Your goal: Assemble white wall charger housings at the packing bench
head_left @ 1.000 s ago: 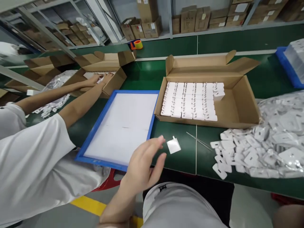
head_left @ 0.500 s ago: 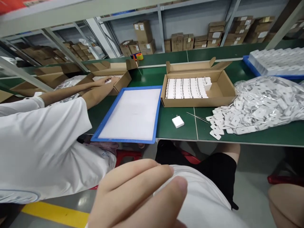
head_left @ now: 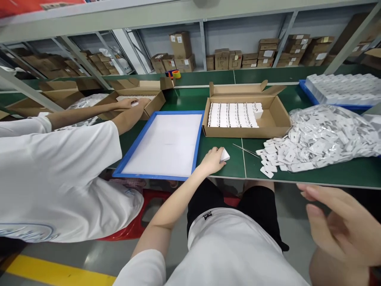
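My left hand is closed around the left side of a small white square block, which rests on the green tabletop near its front edge. In front of my body at the lower right, my right hand is raised off the table with its fingers apart and nothing seen in them. A pair of thin metal tweezers lies to the right of the block. Beyond it, flat white slotted plastic pieces spill from a clear plastic bag.
An open cardboard box holds rows of white parts behind my left hand. To the left lies a blue-rimmed white tray. A blue tray of white parts stands far right. A co-worker's arms reach into another box.
My left hand has come to the white block and closed on it. A hand that was large and close to the camera has left the lower middle; my right hand now shows at lower right.
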`<control>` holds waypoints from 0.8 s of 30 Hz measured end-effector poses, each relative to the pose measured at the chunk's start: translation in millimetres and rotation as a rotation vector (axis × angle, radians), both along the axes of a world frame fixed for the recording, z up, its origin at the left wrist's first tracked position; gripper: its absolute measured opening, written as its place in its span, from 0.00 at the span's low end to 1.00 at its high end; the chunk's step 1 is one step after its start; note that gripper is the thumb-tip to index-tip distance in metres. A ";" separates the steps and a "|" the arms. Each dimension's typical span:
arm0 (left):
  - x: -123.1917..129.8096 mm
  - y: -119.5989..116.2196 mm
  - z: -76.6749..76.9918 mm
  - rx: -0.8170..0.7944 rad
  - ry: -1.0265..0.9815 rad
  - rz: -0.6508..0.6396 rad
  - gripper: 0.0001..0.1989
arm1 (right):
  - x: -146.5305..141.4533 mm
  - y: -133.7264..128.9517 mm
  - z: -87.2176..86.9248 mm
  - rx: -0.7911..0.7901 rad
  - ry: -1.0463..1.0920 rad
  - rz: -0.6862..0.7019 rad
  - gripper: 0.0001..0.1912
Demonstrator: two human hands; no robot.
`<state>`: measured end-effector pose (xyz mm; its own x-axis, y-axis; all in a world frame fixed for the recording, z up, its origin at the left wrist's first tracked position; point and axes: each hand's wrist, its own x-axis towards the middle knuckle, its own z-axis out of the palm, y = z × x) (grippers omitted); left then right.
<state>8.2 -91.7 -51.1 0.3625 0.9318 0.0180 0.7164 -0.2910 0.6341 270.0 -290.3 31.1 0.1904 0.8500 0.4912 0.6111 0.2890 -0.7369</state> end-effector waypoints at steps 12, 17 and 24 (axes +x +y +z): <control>-3.9 -29.6 94.4 -0.308 -0.862 -0.031 0.15 | -49.0 125.0 -14.3 -0.061 0.259 0.599 0.25; -4.8 -27.9 108.3 -0.288 -0.881 -0.061 0.14 | -62.5 149.8 5.0 -0.239 0.537 0.642 0.18; -3.9 -20.4 113.9 -0.305 -0.818 -0.101 0.15 | -57.8 157.3 6.0 -0.336 0.562 0.685 0.14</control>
